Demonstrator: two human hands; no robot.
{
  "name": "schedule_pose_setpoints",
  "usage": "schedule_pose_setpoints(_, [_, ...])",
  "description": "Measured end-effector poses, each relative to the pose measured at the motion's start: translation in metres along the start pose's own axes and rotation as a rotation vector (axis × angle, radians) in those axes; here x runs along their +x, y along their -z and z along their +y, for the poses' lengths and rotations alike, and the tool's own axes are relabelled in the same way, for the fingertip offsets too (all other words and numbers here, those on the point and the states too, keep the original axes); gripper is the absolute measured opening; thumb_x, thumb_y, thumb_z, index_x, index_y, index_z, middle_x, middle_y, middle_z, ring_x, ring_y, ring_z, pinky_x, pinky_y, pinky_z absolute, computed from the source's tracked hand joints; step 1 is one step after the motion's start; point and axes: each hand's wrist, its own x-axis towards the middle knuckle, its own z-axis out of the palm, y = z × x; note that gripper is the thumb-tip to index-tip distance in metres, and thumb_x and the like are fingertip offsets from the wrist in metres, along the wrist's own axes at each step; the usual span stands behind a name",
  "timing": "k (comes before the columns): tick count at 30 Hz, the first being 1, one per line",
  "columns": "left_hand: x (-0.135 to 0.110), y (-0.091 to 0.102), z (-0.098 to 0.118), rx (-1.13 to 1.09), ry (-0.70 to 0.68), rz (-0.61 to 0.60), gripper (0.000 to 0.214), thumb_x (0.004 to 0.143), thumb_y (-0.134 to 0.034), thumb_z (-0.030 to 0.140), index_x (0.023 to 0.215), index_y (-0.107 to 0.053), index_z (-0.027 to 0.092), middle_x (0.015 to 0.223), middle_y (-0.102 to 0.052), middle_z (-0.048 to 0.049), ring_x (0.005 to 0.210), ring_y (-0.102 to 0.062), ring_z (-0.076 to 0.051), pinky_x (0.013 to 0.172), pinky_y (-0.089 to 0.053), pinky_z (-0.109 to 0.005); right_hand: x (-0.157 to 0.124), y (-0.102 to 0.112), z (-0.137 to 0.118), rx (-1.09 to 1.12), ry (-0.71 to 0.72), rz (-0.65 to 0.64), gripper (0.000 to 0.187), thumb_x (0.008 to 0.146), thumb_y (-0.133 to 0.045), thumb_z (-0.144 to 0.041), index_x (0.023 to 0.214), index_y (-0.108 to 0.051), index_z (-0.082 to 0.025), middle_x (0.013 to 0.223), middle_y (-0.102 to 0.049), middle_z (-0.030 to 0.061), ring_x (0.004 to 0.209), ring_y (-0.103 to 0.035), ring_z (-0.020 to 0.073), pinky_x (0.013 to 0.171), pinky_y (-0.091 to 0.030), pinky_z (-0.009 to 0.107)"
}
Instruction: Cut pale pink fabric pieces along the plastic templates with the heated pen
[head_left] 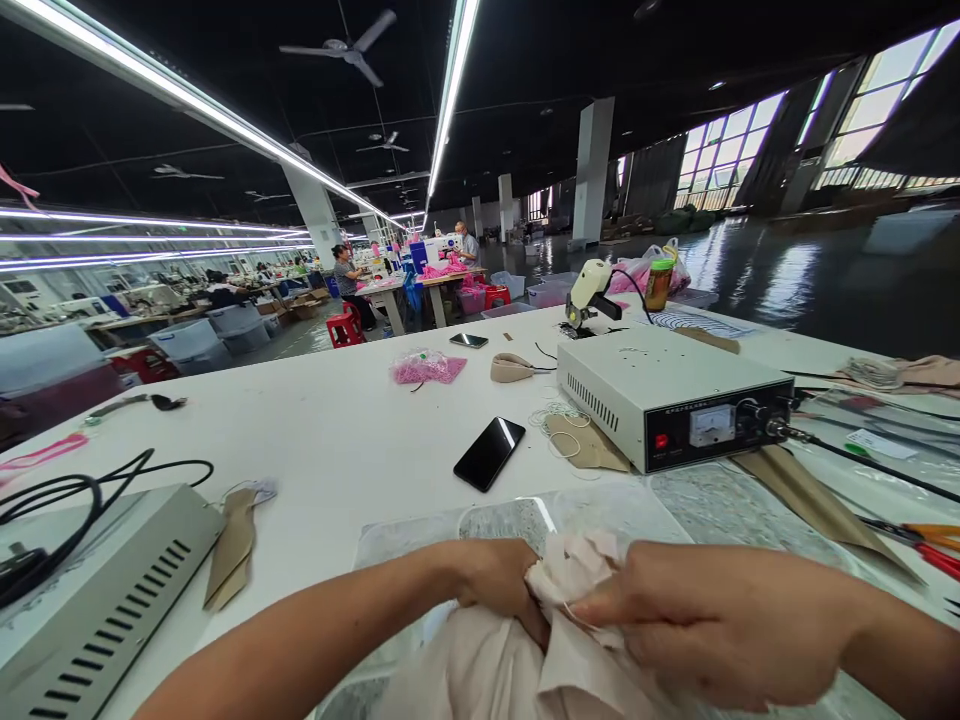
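Observation:
A pale pink cloth [495, 655] lies bunched at the near edge of the table, part of it gathered up between my two hands. My left hand [504, 583] is closed round the gathered cloth from the left, its fingertips tucked into the folds. From the right, my right hand [697, 615] pinches the same bunch, thumb and forefinger pressed into it. Beneath the cloth is a clear plastic sheet [420, 550] over the tabletop. The lower part of the cloth is blurred and runs out of the picture.
A black phone [490, 453] lies just beyond my hands. To the right stands a grey control box [675, 390] with a dial; another grey box [112, 590] is at left. Pliers [934, 545] lie far right. Further back are a pink bag [427, 367] and a lidded jar [658, 284].

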Motion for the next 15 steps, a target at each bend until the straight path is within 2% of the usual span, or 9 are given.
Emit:
schedule_pose_setpoints(2, [-0.003, 0.003, -0.008, -0.112, -0.042, -0.009, 0.034, 0.041, -0.081, 0.033, 0.071, -0.071, 0.020, 0.068, -0.062, 0.0026, 0.064, -0.056, -0.018, 0.057, -0.048, -0.028, -0.010, -0.009, 0.007, -0.134, 0.067, 0.201, 0.023, 0.080, -0.053, -0.018, 0.089, -0.074, -0.025, 0.063, -0.059, 0.0016, 0.058, -0.052, 0.0156, 0.057, -0.038, 0.026])
schedule_pose_setpoints(3, [-0.005, 0.004, -0.012, -0.177, -0.076, -0.019, 0.037, 0.040, -0.082, 0.033, 0.072, -0.072, 0.020, 0.069, -0.063, 0.0026, 0.067, -0.056, -0.018, 0.060, -0.049, -0.028, -0.014, -0.012, 0.015, -0.128, 0.061, 0.269, 0.023, 0.082, -0.055, -0.026, 0.097, -0.073, -0.027, 0.068, -0.061, 0.0035, 0.063, -0.054, 0.0180, 0.061, -0.039, 0.028])
schedule_pose_setpoints(4, [-0.007, 0.005, -0.015, -0.247, -0.108, -0.033, 0.039, 0.039, -0.083, 0.032, 0.074, -0.072, 0.020, 0.070, -0.064, 0.0027, 0.070, -0.057, -0.018, 0.063, -0.049, -0.028, -0.018, -0.015, 0.026, -0.095, 0.021, 0.285, 0.028, 0.083, -0.055, -0.034, 0.106, -0.070, -0.028, 0.069, -0.060, 0.0041, 0.064, -0.054, 0.0189, 0.063, -0.040, 0.029])
schedule_pose_setpoints(8, [-0.014, 0.008, -0.022, -0.432, -0.138, -0.056, 0.042, 0.035, -0.085, 0.028, 0.074, -0.073, 0.019, 0.069, -0.066, 0.0017, 0.073, -0.058, -0.019, 0.069, -0.050, -0.030, -0.030, -0.027, 0.073, 0.109, -0.207, 0.196, 0.057, 0.088, -0.040, -0.059, 0.135, -0.048, -0.028, 0.057, -0.046, -0.0022, 0.044, -0.041, 0.0128, 0.057, -0.040, 0.029])
schedule_pose_setpoints(12, [-0.020, 0.013, -0.024, -0.516, -0.141, -0.028, 0.039, 0.035, -0.083, 0.023, 0.072, -0.072, 0.016, 0.069, -0.067, -0.0003, 0.077, -0.060, -0.021, 0.069, -0.050, -0.031, -0.039, -0.038, 0.101, 0.229, -0.184, 0.118, 0.067, 0.090, -0.034, -0.065, 0.141, -0.038, -0.020, 0.045, -0.036, -0.0068, 0.042, -0.037, 0.0111, 0.053, -0.034, 0.025])
schedule_pose_setpoints(15, [-0.019, 0.011, -0.021, -0.509, -0.136, 0.028, 0.035, 0.036, -0.080, 0.022, 0.069, -0.071, 0.016, 0.070, -0.066, -0.0002, 0.078, -0.059, -0.020, 0.070, -0.049, -0.029, -0.039, -0.040, 0.093, 0.310, -0.154, 0.106, 0.073, 0.089, -0.036, -0.066, 0.143, -0.033, -0.016, 0.042, -0.035, -0.0080, 0.039, -0.034, 0.0100, 0.049, -0.030, 0.023])
